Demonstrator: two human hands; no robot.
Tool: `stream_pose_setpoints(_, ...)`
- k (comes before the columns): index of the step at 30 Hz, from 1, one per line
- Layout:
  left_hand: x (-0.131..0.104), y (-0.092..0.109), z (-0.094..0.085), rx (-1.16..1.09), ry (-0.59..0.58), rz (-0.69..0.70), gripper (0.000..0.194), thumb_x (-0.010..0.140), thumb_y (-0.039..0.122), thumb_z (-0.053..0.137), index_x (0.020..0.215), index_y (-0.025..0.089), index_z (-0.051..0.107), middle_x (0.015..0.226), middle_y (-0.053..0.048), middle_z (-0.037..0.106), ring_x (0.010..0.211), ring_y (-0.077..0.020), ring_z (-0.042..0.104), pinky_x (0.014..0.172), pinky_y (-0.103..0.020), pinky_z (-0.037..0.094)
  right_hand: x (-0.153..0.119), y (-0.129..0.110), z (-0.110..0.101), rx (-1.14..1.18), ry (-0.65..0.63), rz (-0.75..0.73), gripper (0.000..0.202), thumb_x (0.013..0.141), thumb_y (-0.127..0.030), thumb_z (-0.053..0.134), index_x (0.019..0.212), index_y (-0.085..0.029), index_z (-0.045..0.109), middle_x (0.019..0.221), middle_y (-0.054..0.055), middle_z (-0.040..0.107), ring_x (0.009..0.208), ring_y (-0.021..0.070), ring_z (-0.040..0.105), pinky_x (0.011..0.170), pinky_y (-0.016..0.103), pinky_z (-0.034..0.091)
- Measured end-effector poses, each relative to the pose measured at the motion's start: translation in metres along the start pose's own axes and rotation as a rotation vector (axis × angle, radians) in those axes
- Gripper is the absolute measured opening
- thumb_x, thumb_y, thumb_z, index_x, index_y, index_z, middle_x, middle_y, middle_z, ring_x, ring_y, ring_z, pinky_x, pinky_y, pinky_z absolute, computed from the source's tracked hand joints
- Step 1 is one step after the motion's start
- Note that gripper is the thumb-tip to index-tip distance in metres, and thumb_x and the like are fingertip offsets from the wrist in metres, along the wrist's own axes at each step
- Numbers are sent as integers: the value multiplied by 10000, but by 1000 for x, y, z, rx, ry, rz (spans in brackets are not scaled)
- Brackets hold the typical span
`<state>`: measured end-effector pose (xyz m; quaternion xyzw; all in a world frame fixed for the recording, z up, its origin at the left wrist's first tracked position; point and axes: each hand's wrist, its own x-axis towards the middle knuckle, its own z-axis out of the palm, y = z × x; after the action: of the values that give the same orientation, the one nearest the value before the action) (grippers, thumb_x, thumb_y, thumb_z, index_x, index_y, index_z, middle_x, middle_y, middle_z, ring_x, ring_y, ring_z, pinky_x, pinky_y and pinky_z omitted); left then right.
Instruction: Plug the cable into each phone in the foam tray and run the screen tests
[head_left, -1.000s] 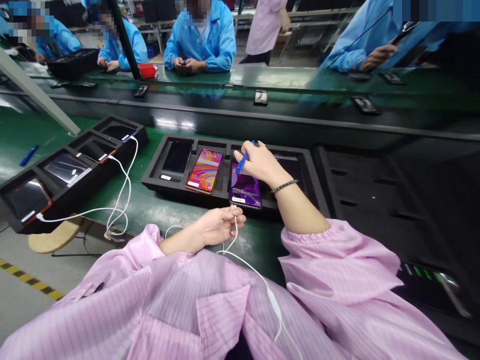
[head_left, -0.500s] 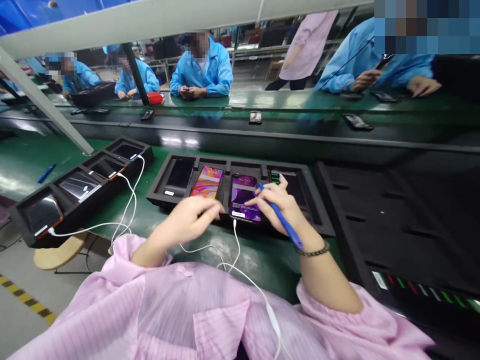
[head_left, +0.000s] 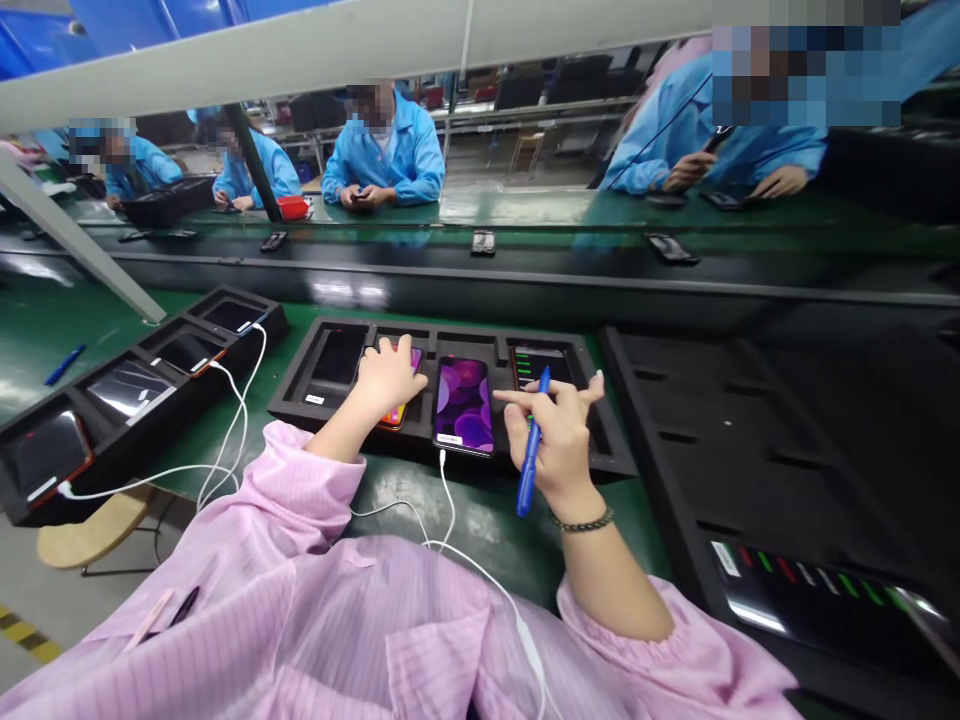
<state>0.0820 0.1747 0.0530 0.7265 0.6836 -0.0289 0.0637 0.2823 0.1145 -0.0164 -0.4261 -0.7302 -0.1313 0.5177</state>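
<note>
My left hand [head_left: 388, 380] lies with fingers spread over a phone [head_left: 394, 415] with a bright orange and pink screen, hiding most of it. A blue pen [head_left: 531, 455] is held in my right hand [head_left: 559, 430], whose index finger points left. That fingertip is close to the right edge of a phone with a purple screen [head_left: 463, 400]; contact cannot be made out. The purple phone sits tilted at the front of a black foam tray [head_left: 289, 400], a white cable [head_left: 444, 480] at its lower end. Partly behind my right hand is a phone with green text [head_left: 534, 360]. A dark phone [head_left: 339, 355] occupies the left slot.
On the left, another foam tray [head_left: 161, 420] carries several phones, some cabled. To the right are a large black tray [head_left: 675, 400] and a dark screen with coloured bars [head_left: 810, 600]. A conveyor [head_left: 555, 265] runs behind, with co-workers in blue [head_left: 382, 150] beyond it.
My left hand has moved forward onto the orange and pink phone. My right hand has drawn right, off the purple screen, whose clock and text are gone. The view has shifted slightly.
</note>
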Motion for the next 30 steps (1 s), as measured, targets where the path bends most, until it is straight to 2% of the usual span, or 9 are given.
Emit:
stream_pose_setpoints(3,-5,-11,-4,-56,0,15,691,936,397,565,1523,110,338,1452,-248,479,1249,-418,560,1027,-467,451,-1,-2,-2,50,-57,-32,159,942,-283,545,989,-248,693,675,-14,567,907,241,624,1185,708,130)
stream_pose_setpoints(5,-17,-25,-11,-136,30,104,672,959,430,540,1532,146,333,1497,-215,477,1316,-412,516,1085,-512,410,-1,-1,-3,79,-95,-36,192,940,-311,544,1033,-248,700,658,-17,543,933,249,625,1192,697,119)
stream_pose_setpoints(9,-42,-52,-19,-264,18,296,474,1037,437,374,1498,325,388,1363,-41,657,1379,-295,498,1217,-665,69,-1,0,-5,146,-66,-8,237,942,-296,513,1041,-234,720,657,-14,521,930,241,630,1216,662,104)
stream_pose_setpoints(12,-34,-57,-12,-167,-1,188,473,1042,399,336,1504,320,403,1374,-53,655,1420,-324,459,1180,-724,-55,-1,1,-5,158,-37,24,245,948,-289,493,1010,-240,725,655,-13,520,926,239,633,1222,649,108)
stream_pose_setpoints(15,-11,-62,-3,-149,81,29,507,1038,361,295,1516,231,402,1424,-126,609,1431,-360,443,1196,-699,94,-2,3,-4,142,-51,44,230,961,-307,486,1022,-252,701,685,-11,552,946,244,623,1216,673,75)
stream_pose_setpoints(18,3,-81,-3,-350,140,-6,483,1027,348,306,1463,207,459,1326,-134,672,1260,-304,617,1123,-503,405,-2,4,-3,135,-142,72,194,974,-359,484,1032,-252,634,817,9,654,1017,264,598,1190,726,33)
stream_pose_setpoints(20,4,-96,-5,-421,190,-29,467,1009,353,372,1437,199,481,1293,-130,686,1181,-283,662,1030,-409,493,-2,4,-2,129,-215,86,191,973,-410,483,995,-248,580,931,29,701,1072,284,578,1172,754,22)
stream_pose_setpoints(24,-5,-110,-6,-311,168,-135,567,982,405,479,1470,121,425,1408,-206,588,1298,-327,581,1073,-430,460,0,5,1,98,-308,75,260,965,-494,472,1015,-258,569,930,22,686,1048,286,579,1165,773,13)
stream_pose_setpoints(30,-2,-96,-5,-151,93,-147,892,853,526,689,1530,97,297,1393,-245,576,1315,-399,544,1075,-450,442,-2,5,0,105,-282,120,251,938,-493,490,909,-255,565,864,14,679,1010,277,592,1191,727,15)
